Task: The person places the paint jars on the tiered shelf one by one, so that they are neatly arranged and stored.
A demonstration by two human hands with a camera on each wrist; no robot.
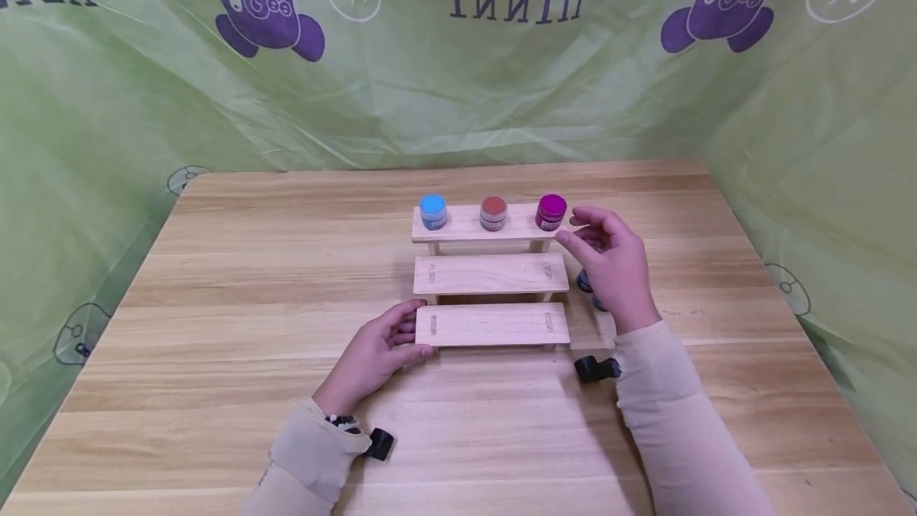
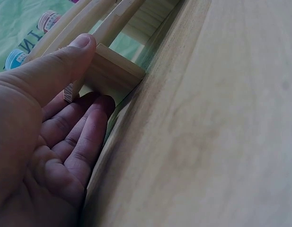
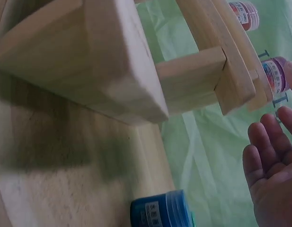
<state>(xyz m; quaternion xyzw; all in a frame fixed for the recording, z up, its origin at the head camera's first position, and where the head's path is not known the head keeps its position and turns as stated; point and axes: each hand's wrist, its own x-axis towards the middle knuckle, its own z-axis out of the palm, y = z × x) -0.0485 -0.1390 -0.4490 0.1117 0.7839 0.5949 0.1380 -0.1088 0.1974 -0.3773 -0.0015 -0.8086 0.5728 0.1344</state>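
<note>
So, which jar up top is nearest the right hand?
The purple jar, at the right end of the top shelf; the reddish jar and blue jar stand farther left.

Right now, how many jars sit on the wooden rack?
3, all on the top tier: blue jar at left, reddish jar in the middle, purple jar at right, near the right hand. Off the rack, dark jars are partly hidden behind that hand.

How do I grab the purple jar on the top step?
Probably best to pinch the round sides of the purple jar between finger and thumb, coming from the right. It stands upright at the right end of the top step, with the reddish jar to its left, and the right hand is already beside it on the right.
</note>
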